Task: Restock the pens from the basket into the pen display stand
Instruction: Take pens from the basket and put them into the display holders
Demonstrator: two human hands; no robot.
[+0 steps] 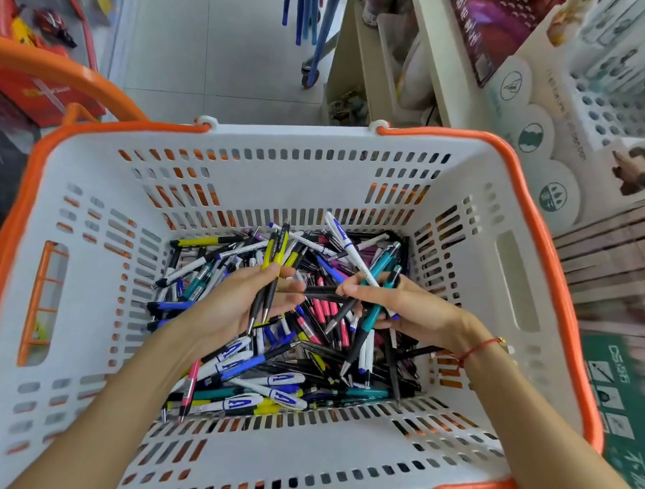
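Both hands were down in the basket (514, 242), over the loose heap of pens (279, 360) on its floor. My left hand (241, 307) had its fingers (273, 271) curled round two yellow-and-black pens (270, 278), matched and held tips-down, probably sorted by colour for one slot. My right hand (406, 310) pinched a mixed bunch (372, 286), teal and white, fanned out and untidy, so likely still gathering. The stand (609, 112) waited beyond the basket's right rim, holes open.

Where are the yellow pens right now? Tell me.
In the head view, the yellow pens are gripped by the left hand, left of centre inside the basket, above the loose pile.
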